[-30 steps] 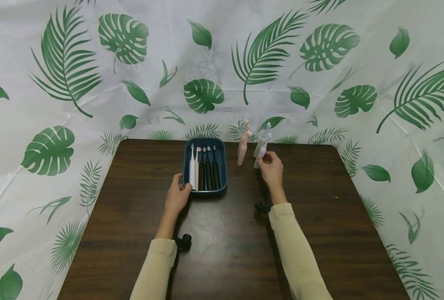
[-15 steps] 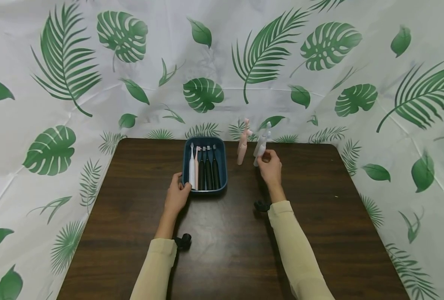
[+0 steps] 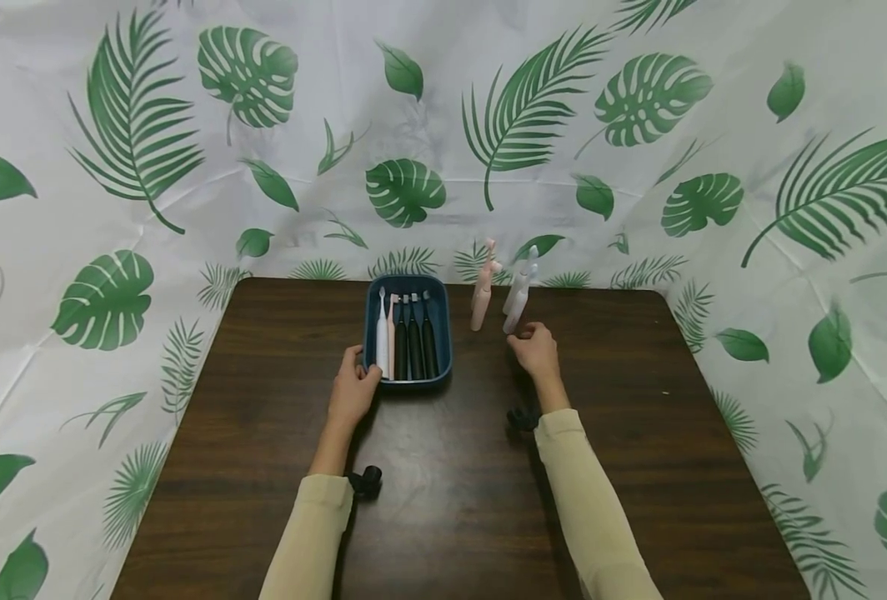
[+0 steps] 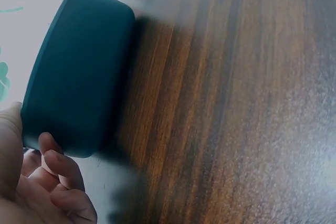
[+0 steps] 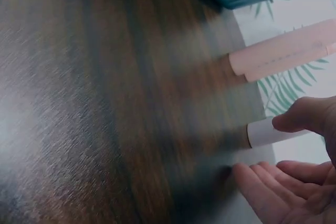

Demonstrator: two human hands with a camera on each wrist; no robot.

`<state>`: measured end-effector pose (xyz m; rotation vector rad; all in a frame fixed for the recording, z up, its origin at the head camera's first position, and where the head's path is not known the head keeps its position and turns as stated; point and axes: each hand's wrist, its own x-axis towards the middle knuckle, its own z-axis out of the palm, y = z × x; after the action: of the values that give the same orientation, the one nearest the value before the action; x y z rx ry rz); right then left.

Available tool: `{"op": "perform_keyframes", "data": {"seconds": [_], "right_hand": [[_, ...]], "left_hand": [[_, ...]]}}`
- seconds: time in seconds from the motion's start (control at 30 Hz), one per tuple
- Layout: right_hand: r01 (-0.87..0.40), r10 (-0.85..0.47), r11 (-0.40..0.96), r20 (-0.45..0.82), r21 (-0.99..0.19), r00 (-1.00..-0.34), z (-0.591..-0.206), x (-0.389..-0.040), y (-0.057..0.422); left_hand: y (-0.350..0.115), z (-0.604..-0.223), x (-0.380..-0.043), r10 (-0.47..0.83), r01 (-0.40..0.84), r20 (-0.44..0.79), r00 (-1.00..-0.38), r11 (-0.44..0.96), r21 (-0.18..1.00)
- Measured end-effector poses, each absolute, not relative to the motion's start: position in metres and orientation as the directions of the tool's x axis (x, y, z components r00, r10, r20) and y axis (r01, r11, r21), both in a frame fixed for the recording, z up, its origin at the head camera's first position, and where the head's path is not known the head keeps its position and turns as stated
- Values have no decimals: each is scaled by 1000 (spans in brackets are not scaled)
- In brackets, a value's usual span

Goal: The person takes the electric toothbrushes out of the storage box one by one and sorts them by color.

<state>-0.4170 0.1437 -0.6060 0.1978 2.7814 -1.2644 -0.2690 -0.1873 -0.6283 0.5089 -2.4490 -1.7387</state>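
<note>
A dark blue tray (image 3: 450, 333) lies on the table with a white toothbrush (image 3: 382, 343), a pink toothbrush (image 3: 392, 346) and three black toothbrushes (image 3: 414, 348) side by side in it. My left hand (image 3: 353, 393) grips its near left corner, thumb at the rim and fingers against the outer wall (image 4: 79, 72). To the right, white electric toothbrushes (image 3: 517, 307) stand upright, one behind another. Just in front of the nearest one's base is my right hand (image 3: 538, 354); thumb and fingers are spread apart in the right wrist view, the thumb overlapping the white handle (image 5: 261, 134).
Pink electric toothbrushes (image 3: 481, 307) stand upright between the tray and the white ones. The dark wooden table (image 3: 443, 500) ends at a leaf-printed curtain (image 3: 301, 167) behind. A black wrist camera (image 3: 522, 418) sits on the right wrist, another (image 3: 368, 483) on the left.
My right hand has let go of the front white toothbrush and drawn slightly down toward me; the toothbrush stays standing. The left hand and tray have not moved.
</note>
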Motion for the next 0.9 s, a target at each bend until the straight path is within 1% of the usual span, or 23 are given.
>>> {"op": "perform_keyframes", "data": {"seconds": [0.07,0.1,0.13,0.2,0.3,0.33,0.4,0.43,0.63,0.77,0.9], "right_hand": [[163,70,675,-157,-719,-985,-605,-413,143],[147,50,672,-154,-725,-987,-615,-418,147],[147,45,680,-159,-719,-986,-615,-416,146],[149,30,679,-176,-719,-984,-614,-411,142],[152,14,650,-188,-744,-982,-615,-403,134],[165,23,648,-197,-744,-980,-605,-393,125],[156,17,621,-187,-768,-982,-603,-389,117],[147,13,614,-176,-776,-984,-601,-387,113],[45,-54,588,-94,-807,-994,-583,-380,90],[-34,-136,572,-54,-819,-989,-571,-374,70],[-113,-239,581,-36,-806,-970,-560,-367,47]], "left_hand": [[-188,-630,-269,-319,-209,-112,-941,289,934],[-188,-630,-269,-316,-205,-110,-942,285,936],[-191,-637,-271,-310,-187,-94,-946,283,941],[-192,-640,-272,-305,-189,-101,-947,272,943],[-197,-662,-281,-313,-211,-117,-943,286,935],[-198,-670,-285,-317,-219,-121,-941,294,930],[-199,-680,-291,-328,-246,-139,-934,310,918],[-198,-679,-290,-329,-247,-139,-934,316,916],[-192,-663,-285,-343,-258,-147,-928,304,917],[-196,-683,-292,-367,-256,-127,-921,327,910],[-195,-673,-289,-378,-234,-99,-920,331,914]]}}
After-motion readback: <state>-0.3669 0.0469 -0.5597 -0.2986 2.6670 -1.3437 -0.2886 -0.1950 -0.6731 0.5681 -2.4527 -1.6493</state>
